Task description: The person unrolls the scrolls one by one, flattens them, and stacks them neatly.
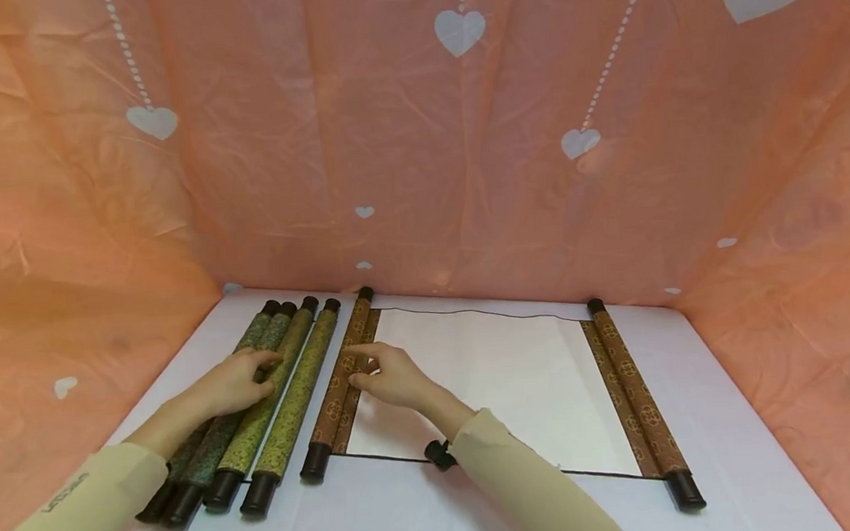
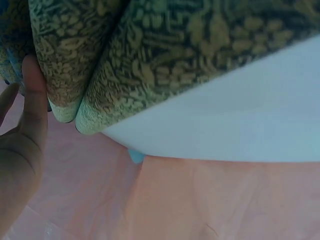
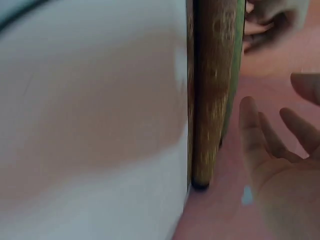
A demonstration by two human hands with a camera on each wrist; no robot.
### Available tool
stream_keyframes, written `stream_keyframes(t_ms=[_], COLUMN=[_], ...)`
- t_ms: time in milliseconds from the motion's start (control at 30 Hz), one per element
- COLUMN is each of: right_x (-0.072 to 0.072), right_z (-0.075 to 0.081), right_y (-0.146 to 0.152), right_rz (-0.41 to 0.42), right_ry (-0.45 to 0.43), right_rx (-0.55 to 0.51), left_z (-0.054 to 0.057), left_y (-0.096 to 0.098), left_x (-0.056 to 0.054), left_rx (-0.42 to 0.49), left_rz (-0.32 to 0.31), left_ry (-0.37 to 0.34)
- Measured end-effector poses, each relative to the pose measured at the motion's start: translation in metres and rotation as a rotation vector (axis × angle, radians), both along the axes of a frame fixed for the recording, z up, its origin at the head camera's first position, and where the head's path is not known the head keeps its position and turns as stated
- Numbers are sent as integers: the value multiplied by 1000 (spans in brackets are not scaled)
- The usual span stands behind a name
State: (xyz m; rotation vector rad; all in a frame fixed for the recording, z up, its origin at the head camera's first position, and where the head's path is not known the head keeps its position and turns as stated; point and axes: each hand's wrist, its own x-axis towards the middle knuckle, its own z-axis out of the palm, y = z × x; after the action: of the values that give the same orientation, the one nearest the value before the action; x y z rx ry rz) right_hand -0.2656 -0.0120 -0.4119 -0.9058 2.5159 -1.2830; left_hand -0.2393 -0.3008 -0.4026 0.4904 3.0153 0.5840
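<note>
Five hanging scrolls lie on the white table: four are rolled up, and one is spread flat. The left hand is above the rolled group, with its fingers relaxed and a gap between thumb and forefinger; whether a fingertip touches a scroll, I cannot tell surely. Of the four, two green scrolls lie under the left wrist and to its left, and two yellow-green scrolls lie under its fingertips and just to their right.

The right hand is spread and pinches nothing; its fingertips point to the left, over the nearer of two brown rollers. The blank paper of the open scroll extends below this hand and to its right, until the second roller. Every scroll end carries a black knob.

Two pale sleeves cover the forearms. Beyond both hands hangs one orange curtain, with three dotted strings, each ending in one white heart.
</note>
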Motion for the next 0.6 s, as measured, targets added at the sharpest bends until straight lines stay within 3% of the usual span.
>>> stream_keyframes(t_ms=[400,600], right_x=[20,25], right_z=[-2,-5], right_y=[-68,-84], right_rz=[-90,-106], right_ry=[-189,-212], right_rx=[65,83], left_z=[-11,-13], left_y=[7,10], left_x=[0,0], left_rx=[58,78], left_rz=[15,2], left_ry=[52,109])
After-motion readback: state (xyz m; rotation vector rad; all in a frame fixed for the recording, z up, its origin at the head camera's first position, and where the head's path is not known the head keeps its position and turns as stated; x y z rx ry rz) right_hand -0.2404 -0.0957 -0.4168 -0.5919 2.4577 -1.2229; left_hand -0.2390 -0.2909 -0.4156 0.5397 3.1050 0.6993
